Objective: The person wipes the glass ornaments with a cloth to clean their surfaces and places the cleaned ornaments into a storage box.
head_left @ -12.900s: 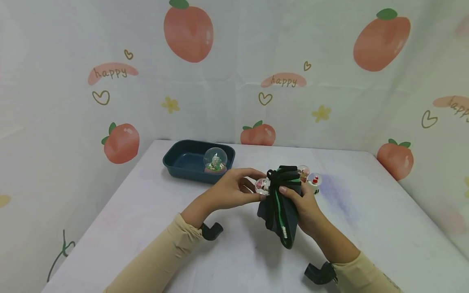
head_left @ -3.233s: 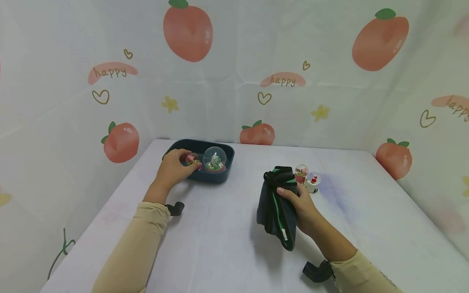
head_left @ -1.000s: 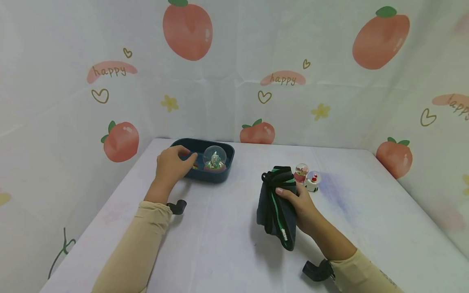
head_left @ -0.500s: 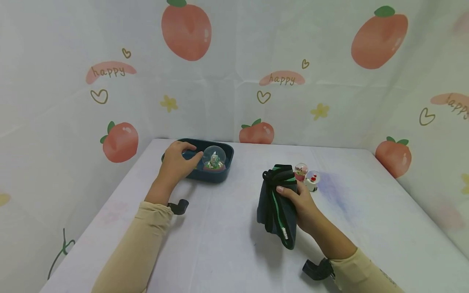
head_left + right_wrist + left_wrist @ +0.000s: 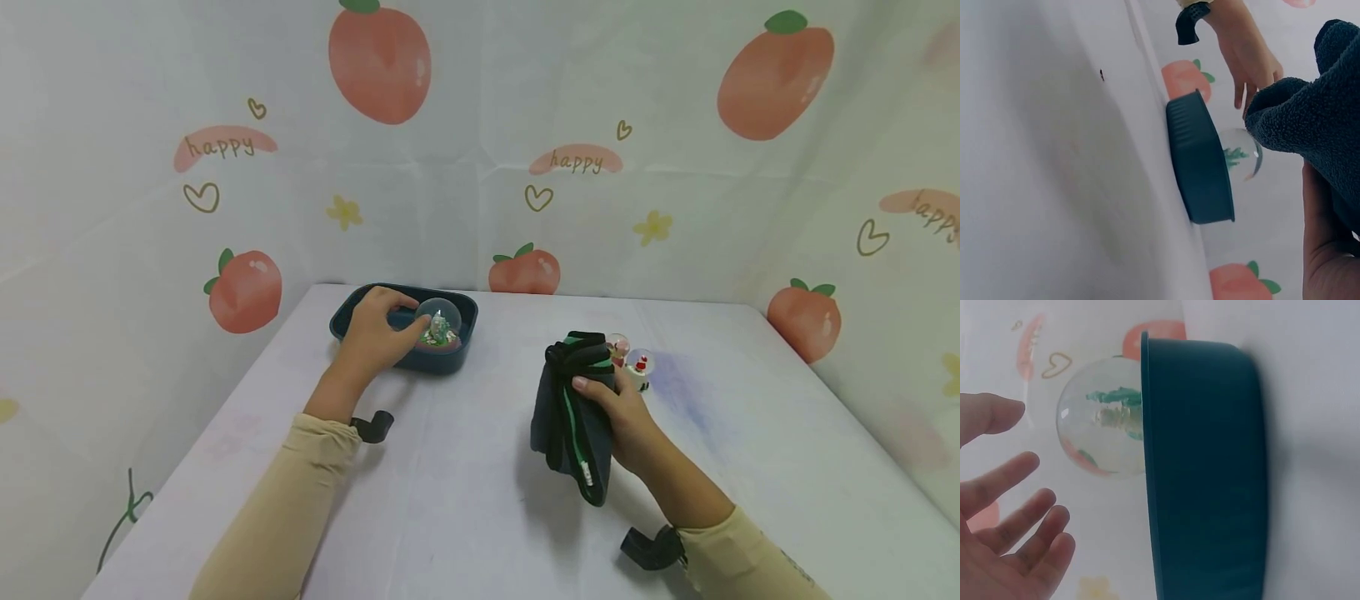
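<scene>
My left hand [image 5: 375, 332] hovers over the dark blue tray [image 5: 433, 363] with thumb and fingers apart. In the left wrist view its relaxed fingers [image 5: 1016, 519] hold nothing and stand beside, not touching, the large snow globe [image 5: 1100, 419]. That large snow globe [image 5: 441, 321] sits in the tray's right part, with a green tree-like figure inside. My right hand [image 5: 626, 421] grips a folded dark terry cloth [image 5: 588, 417], thumb in front, above the table. A black bow and green trim show on the cloth. The tray's left part is partly behind my left hand.
Two small snow globes stand right of the cloth: one with a white base [image 5: 639, 371], one with a pink top [image 5: 617, 346] partly hidden by it. A white table [image 5: 450, 500] runs back to a peach-printed curtain [image 5: 450, 208].
My left hand brought a small pink snow globe into the tray, let go, and moved right toward the large globe. The right hand keeps its grip; the cloth shifted slightly up and right.
</scene>
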Tool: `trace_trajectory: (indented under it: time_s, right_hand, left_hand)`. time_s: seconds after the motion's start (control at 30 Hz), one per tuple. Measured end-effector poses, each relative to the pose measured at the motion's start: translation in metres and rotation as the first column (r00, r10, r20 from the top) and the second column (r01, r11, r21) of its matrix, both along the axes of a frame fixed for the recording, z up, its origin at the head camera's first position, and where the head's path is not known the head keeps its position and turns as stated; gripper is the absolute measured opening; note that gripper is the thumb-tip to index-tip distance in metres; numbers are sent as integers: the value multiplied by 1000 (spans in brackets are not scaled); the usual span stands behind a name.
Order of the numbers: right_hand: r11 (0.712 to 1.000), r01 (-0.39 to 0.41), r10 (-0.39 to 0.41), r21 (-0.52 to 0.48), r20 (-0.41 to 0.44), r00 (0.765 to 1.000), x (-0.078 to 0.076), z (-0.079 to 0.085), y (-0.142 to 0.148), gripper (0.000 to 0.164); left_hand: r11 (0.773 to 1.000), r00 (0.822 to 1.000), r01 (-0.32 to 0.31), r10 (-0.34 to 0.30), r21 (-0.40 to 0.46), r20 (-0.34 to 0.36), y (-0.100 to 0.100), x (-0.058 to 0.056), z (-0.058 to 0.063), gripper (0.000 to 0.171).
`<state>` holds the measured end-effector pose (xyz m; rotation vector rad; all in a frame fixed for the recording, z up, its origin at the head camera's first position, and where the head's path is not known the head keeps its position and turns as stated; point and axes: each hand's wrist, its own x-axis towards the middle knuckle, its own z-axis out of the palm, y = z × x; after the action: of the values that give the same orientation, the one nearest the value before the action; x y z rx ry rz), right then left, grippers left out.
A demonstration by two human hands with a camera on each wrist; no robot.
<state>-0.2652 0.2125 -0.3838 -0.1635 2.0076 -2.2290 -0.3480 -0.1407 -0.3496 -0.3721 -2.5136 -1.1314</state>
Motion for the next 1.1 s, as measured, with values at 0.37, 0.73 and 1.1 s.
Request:
trace_trajectory:
  time_s: [0.37,0.73,1.1]
  right_hand:
    - [997,20,-28,-76,-110,994,-6,3,13,20]
    - [990,104,-116,-96,-125,985,-14,13,35,19]
    - [964,160,-199,-213,-175,964,-19,23,62,15]
  left_hand:
    - [997,997,79,-79,-8,-15,13,3,3,37]
    - [988,988,156,-156,18,14,31,7,-1,34]
    - [978,978,204,-202,-39,58,60,9,-14,54]
